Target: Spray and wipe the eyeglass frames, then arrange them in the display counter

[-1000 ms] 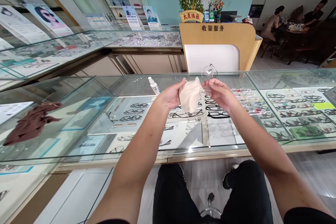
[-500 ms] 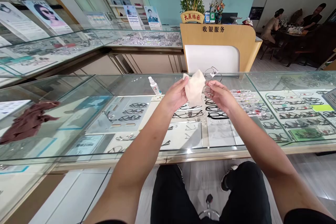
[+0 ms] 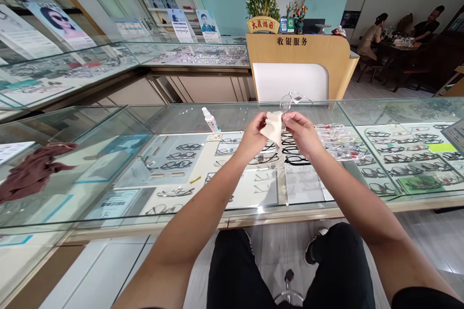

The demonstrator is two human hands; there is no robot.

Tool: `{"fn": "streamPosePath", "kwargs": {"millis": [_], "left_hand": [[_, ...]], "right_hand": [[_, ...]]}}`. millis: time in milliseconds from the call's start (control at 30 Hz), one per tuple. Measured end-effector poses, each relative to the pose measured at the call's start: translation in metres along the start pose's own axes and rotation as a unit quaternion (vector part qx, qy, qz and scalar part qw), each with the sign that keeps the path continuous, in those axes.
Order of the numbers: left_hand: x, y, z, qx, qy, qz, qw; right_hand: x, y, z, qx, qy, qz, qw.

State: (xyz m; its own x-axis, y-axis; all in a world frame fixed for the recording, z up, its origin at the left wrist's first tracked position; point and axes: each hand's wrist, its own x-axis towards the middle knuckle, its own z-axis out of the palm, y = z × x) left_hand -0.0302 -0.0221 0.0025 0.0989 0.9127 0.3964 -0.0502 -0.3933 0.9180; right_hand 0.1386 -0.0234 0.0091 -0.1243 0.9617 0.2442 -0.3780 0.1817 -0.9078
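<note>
Above the glass counter, my left hand is closed on a cream cloth, which hangs down between my hands. My right hand pinches a pair of thin-rimmed glasses close to the cloth. One round lens and a temple of the glasses show above my fingers; the rest is hidden by the cloth and hand. A white spray bottle stands on the counter left of my hands.
A crumpled maroon cloth lies on the counter at the left. Rows of glasses show under the glass. Beyond stand a wooden reception desk and another display case. Two people sit at a table at the back right.
My left hand has moved right, closer to my right hand. The cream cloth is more bunched and lies nearer the glasses, whose visible lens and temple have turned.
</note>
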Motion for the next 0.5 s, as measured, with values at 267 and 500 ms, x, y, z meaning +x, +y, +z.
{"fn": "streamPosePath", "kwargs": {"millis": [267, 500], "left_hand": [[-0.002, -0.0038, 0.0018, -0.075, -0.049, -0.22, 0.971], [-0.0016, 0.0011, 0.0063, -0.207, -0.087, -0.21, 0.952]], "right_hand": [[-0.0028, 0.0005, 0.0025, -0.036, -0.009, -0.035, 0.999], [-0.0042, 0.0005, 0.0036, 0.003, -0.025, -0.015, 1.0]]}}
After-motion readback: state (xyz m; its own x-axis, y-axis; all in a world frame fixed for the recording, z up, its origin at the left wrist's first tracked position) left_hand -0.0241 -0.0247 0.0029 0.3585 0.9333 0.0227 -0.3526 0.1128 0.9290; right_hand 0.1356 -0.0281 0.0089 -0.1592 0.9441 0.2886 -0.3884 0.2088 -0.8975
